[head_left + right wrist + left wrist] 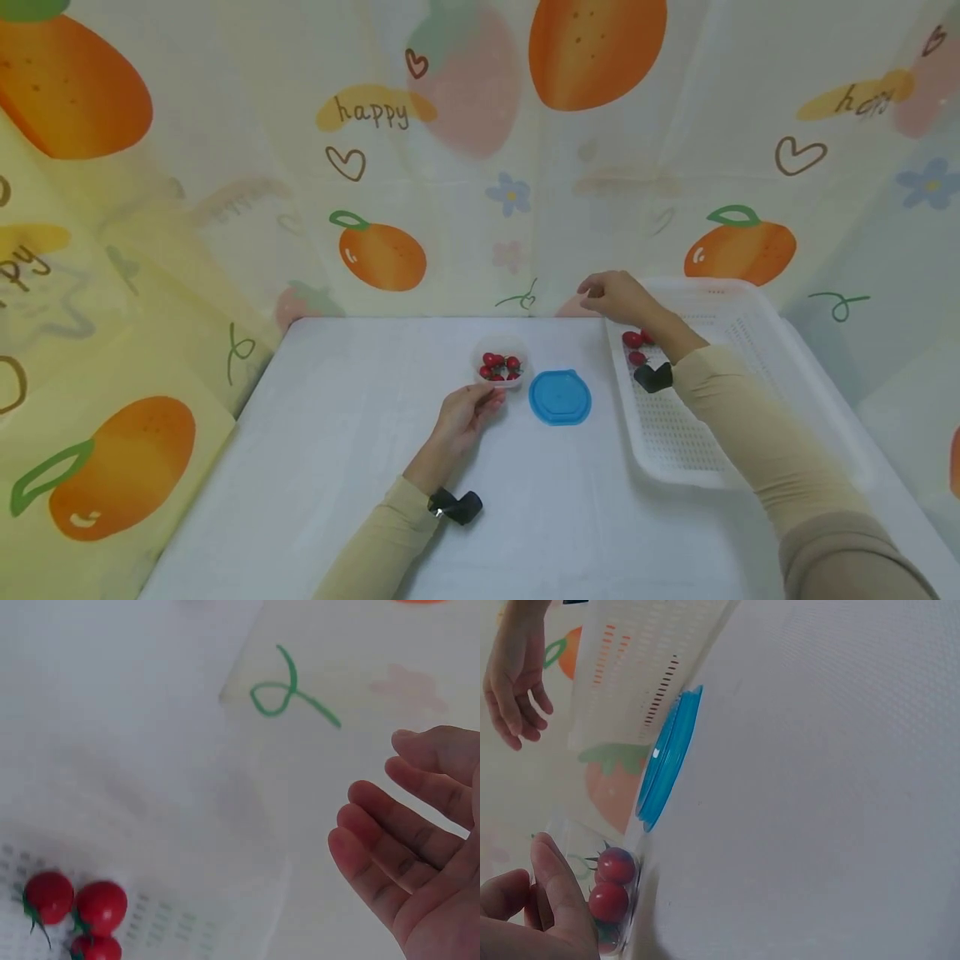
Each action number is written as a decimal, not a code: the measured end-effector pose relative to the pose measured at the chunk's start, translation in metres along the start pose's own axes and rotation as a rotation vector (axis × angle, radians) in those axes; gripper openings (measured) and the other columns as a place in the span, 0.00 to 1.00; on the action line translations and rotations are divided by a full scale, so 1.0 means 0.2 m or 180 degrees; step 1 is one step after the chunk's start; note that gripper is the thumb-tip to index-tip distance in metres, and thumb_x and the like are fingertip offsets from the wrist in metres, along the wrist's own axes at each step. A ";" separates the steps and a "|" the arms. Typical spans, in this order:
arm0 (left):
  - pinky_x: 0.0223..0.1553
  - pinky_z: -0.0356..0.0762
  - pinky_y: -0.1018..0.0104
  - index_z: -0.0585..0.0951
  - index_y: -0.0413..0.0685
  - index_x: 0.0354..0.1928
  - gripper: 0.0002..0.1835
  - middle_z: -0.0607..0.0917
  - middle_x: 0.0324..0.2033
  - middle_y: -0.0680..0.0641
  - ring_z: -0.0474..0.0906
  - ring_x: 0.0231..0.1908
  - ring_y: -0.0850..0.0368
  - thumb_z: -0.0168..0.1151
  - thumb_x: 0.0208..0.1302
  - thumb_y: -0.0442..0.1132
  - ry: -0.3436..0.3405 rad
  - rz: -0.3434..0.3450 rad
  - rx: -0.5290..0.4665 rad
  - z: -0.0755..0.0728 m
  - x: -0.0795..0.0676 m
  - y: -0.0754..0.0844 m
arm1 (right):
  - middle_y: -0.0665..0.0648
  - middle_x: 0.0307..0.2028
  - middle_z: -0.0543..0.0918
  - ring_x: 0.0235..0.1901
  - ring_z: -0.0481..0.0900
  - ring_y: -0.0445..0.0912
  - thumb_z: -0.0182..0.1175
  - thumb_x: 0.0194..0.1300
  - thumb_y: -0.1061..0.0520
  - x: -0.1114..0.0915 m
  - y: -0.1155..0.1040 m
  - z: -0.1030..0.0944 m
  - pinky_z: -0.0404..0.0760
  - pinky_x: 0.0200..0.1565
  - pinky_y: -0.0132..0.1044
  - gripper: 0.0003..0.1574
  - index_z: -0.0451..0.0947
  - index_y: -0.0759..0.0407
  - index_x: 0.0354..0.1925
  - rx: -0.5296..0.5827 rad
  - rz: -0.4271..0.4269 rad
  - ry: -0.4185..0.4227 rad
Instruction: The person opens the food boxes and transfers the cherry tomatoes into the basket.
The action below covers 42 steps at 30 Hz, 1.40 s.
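Observation:
Several red cherry tomatoes [487,360] with green stems sit in a small clear container [501,344]. My left hand [463,414] is at the near side of this container, its fingers loosely bent and fingertips right at the wall. In the left wrist view one finger [559,889] overlaps the clear wall, beside the tomatoes [609,901]. My right hand [617,298] is raised above the far left corner of a white perforated basket [678,433], holding nothing, fingers apart and slightly bent. A few more cherry tomatoes [100,907] lie inside that basket.
A round blue lid [560,397] lies on the white table [555,508] between the container and the basket. Behind the table hangs a fruit-patterned curtain [457,242]. The basket takes up the table's right side.

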<state>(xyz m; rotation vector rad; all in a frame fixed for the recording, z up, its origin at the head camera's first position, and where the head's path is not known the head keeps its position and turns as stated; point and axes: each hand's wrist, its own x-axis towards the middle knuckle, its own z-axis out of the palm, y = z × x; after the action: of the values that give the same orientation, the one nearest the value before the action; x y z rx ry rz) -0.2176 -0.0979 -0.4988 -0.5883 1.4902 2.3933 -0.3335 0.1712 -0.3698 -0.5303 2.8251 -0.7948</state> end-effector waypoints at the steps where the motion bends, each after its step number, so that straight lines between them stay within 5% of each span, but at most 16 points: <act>1: 0.45 0.84 0.73 0.76 0.36 0.54 0.16 0.87 0.40 0.45 0.85 0.39 0.60 0.59 0.68 0.37 0.0000 0.0004 0.0005 0.00 0.00 0.00 | 0.68 0.51 0.81 0.48 0.79 0.59 0.55 0.70 0.55 0.00 -0.02 0.02 0.83 0.52 0.51 0.22 0.74 0.64 0.59 0.0004 -0.0045 -0.0010; 23: 0.43 0.84 0.74 0.77 0.37 0.52 0.14 0.88 0.35 0.48 0.86 0.37 0.61 0.58 0.69 0.37 0.0023 -0.0015 -0.0019 0.01 0.01 0.00 | 0.63 0.49 0.84 0.50 0.81 0.55 0.59 0.68 0.57 0.15 -0.33 0.41 0.84 0.52 0.44 0.20 0.77 0.64 0.56 -0.0294 -0.0615 -0.0431; 31: 0.41 0.85 0.73 0.77 0.35 0.50 0.12 0.88 0.32 0.49 0.86 0.34 0.61 0.57 0.69 0.35 0.0032 0.0031 -0.0067 0.01 0.01 0.00 | 0.62 0.49 0.83 0.49 0.81 0.52 0.59 0.67 0.57 0.17 -0.38 0.55 0.83 0.53 0.42 0.21 0.78 0.63 0.56 -0.0275 -0.0457 -0.0670; 42: 0.39 0.85 0.75 0.78 0.37 0.44 0.07 0.87 0.30 0.49 0.86 0.33 0.61 0.56 0.68 0.32 -0.0008 0.0102 -0.0079 0.01 0.01 -0.01 | 0.60 0.46 0.83 0.46 0.80 0.50 0.60 0.66 0.57 0.21 -0.40 0.70 0.80 0.53 0.41 0.17 0.79 0.62 0.52 -0.0531 -0.0476 -0.0625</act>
<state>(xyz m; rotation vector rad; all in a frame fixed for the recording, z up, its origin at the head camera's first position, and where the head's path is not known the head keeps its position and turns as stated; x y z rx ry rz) -0.2198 -0.0957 -0.5002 -0.5709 1.4816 2.4391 -0.3147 0.0257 -0.4474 -0.8053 2.7064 -0.5003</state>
